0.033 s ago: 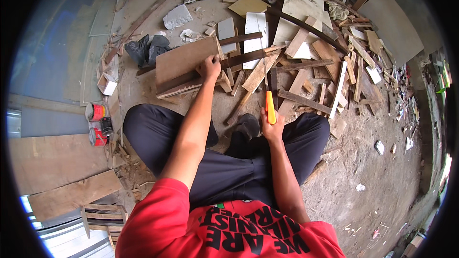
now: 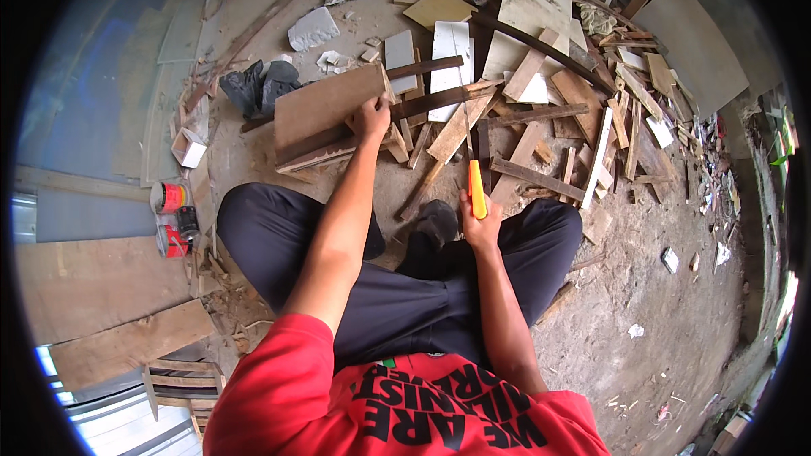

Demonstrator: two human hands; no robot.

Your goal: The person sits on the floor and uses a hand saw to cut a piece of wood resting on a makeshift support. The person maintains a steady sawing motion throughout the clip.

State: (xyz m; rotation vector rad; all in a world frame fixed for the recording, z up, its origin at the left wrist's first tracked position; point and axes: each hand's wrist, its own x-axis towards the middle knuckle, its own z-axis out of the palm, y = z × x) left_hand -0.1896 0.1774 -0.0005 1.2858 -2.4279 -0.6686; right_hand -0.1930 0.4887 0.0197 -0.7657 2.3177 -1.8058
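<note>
My right hand [image 2: 481,226] is closed round the yellow-orange handle of a handsaw [image 2: 477,186]. Its thin blade points away from me and crosses a dark wooden strip [image 2: 432,104] near that strip's right end. My left hand [image 2: 369,118] is closed on the same strip, left of the blade, pressing it against a box-like wooden piece [image 2: 325,101] on the floor. The fingers of the left hand are partly hidden from above. A second dark strip [image 2: 429,67] juts out beyond the box.
Wood offcuts [image 2: 541,173] lie heaped ahead and to the right, with white boards [image 2: 450,76] among them. A black plastic bag [image 2: 262,89] and a pale broken block [image 2: 313,29] are at the far left. Red cans [image 2: 173,241] stand beside my left knee.
</note>
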